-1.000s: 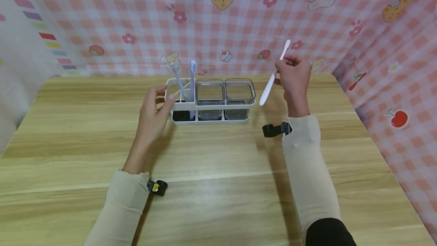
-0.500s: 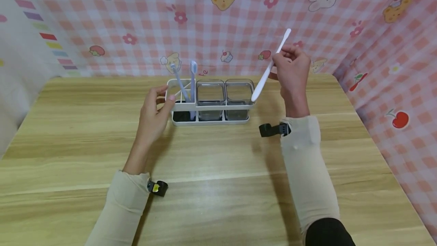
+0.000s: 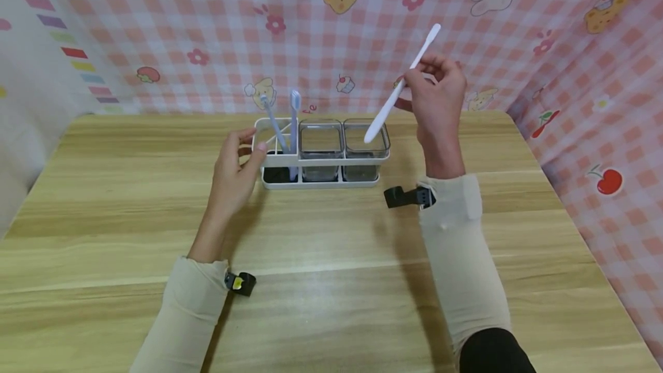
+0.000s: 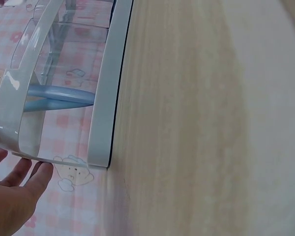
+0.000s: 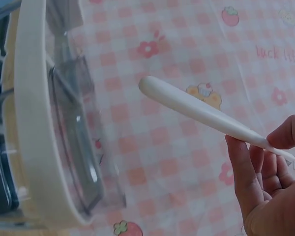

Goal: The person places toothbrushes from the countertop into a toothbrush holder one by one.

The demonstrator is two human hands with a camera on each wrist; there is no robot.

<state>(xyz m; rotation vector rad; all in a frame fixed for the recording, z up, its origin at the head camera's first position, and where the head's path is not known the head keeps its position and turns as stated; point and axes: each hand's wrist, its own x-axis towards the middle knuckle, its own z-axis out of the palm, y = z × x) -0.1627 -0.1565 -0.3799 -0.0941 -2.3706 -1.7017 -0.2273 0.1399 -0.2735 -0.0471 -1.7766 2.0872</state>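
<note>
In the head view a white toothbrush holder [image 3: 323, 162] stands at the back of the table. My left hand [image 3: 230, 171] holds its left end, thumb at the front rim and fingers at the side. Two pale blue toothbrushes, one leaning [image 3: 273, 122] and one more upright [image 3: 294, 122], stand in its left section. Two clear cups, a middle one [image 3: 320, 174] and a right one [image 3: 360, 174], fill the other sections. Up at the right, my right hand [image 3: 439, 96] pinches a white toothbrush [image 3: 387, 109] near its upper part. Its thick handle end slants down, overlapping the right cup in this view.
Wood-grain table [image 3: 311, 281] spreads in front of the holder. A pink checked cloth [image 3: 223, 22] with printed animals and fruit hangs right behind it and along the right side. Each wrist wears a black camera mount, the right one [image 3: 409, 196] close in front of the holder's right end.
My right hand has moved left and upward with the white toothbrush, bringing its handle end from beside the holder to over the right cup. The left hand keeps its place on the holder.
</note>
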